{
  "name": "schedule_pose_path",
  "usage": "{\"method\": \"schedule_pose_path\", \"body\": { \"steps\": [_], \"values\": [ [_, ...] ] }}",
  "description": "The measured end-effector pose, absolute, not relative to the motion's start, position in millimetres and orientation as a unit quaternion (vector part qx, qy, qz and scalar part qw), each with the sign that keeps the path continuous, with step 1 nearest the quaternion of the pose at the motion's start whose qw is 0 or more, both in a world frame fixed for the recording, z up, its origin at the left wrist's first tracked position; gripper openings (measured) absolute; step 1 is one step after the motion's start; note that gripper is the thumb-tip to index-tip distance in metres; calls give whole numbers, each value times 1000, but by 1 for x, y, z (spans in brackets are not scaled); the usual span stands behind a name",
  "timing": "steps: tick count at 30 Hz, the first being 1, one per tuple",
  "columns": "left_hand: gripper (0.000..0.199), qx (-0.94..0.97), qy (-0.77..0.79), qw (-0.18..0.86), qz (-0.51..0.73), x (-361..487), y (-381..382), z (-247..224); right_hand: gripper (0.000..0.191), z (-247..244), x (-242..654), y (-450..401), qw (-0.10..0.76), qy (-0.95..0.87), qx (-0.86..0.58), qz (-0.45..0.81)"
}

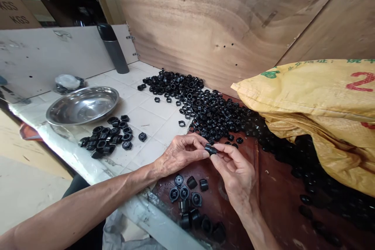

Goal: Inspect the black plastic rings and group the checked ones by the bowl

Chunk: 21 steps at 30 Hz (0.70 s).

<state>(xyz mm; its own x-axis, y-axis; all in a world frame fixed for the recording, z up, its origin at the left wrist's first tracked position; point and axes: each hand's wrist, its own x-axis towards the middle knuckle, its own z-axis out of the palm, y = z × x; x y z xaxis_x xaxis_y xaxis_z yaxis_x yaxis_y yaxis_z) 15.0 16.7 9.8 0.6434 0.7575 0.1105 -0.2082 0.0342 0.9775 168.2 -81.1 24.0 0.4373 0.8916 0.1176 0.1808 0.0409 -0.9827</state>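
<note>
Between my two hands is a small black plastic cap (210, 149), pinched at both ends above the brown board. My left hand (183, 150) grips its left end with thumb and fingertips. From the other side, my right hand (234, 166) closes thumb and forefinger on the right end. Just beyond the fingers lies a large heap of black plastic rings (205, 109). Below my hands sits a small group of black caps (184, 192), some showing their ribbed inner faces. Another cluster of black caps (109, 137) rests on the white tiled surface to the left.
A shallow steel bowl (83, 105) stands at the left, near a dark flask (114, 49) by the low partition. A yellow woven sack (316, 105) spreads over the right side, with dark parts (310, 164) spilling below it. A plywood panel (219, 19) closes off the back.
</note>
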Motion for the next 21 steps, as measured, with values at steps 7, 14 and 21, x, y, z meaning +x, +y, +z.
{"method": "schedule_pose_path", "body": {
  "steps": [7,14,21],
  "values": [
    [37,497,203,776,332,18,13,10,26,11,173,-84,538,-506,-638,218],
    [32,519,211,764,320,18,10,7,23,17,175,-85,474,-591,-647,87],
    [29,534,205,755,320,16,12,2,19,19,180,-86,436,-634,-629,113]
  ]
}}
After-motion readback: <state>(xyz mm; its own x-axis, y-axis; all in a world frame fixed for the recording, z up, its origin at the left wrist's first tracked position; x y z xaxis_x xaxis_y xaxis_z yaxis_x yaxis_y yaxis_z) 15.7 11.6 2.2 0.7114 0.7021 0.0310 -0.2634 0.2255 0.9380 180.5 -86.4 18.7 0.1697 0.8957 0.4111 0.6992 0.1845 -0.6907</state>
